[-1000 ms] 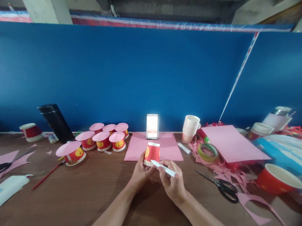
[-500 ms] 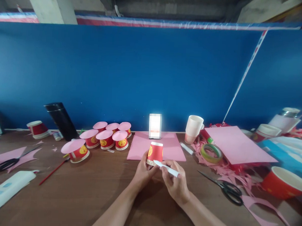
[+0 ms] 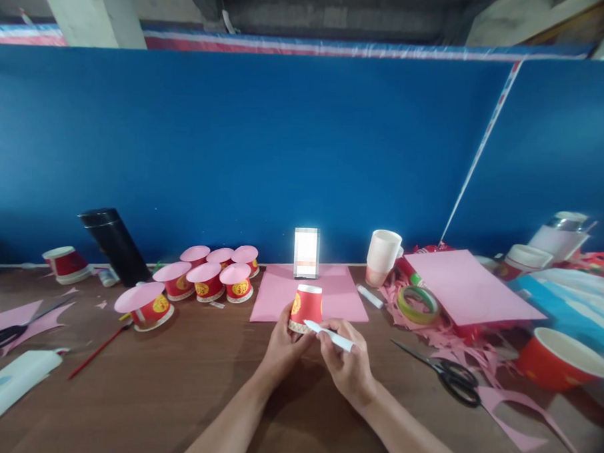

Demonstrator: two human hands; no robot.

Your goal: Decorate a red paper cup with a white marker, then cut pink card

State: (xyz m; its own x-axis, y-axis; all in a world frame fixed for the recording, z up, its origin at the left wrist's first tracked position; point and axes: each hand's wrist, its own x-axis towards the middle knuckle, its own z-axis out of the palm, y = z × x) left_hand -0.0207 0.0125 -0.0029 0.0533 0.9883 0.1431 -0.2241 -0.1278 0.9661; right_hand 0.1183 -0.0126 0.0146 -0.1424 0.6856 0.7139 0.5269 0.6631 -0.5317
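Observation:
An upside-down red paper cup (image 3: 307, 305) with a yellow print and a white patterned rim is gripped by my left hand (image 3: 282, 349), its fingers around the cup's lower left side. In my right hand (image 3: 349, 362) is a white marker (image 3: 336, 339), tilted so its tip lies against the cup near the rim. Whether the tip leaves a mark is too small to see. Behind the cup lies a sheet of pink paper (image 3: 269, 298), with a bright phone (image 3: 306, 253) standing at its back edge.
Several red cups topped with pink discs (image 3: 204, 280) stand to the left, near a black bottle (image 3: 115, 245) and a red brush (image 3: 99, 351). At right are scissors (image 3: 455, 380), a tape roll (image 3: 417, 305), stacked white cups (image 3: 383, 257), a marker cap-like white tube (image 3: 369, 297) and pink scraps.
The whole view has shifted slightly, so the surroundings sit a little further left. Both hands keep their hold, and the marker tip has moved slightly up on the cup.

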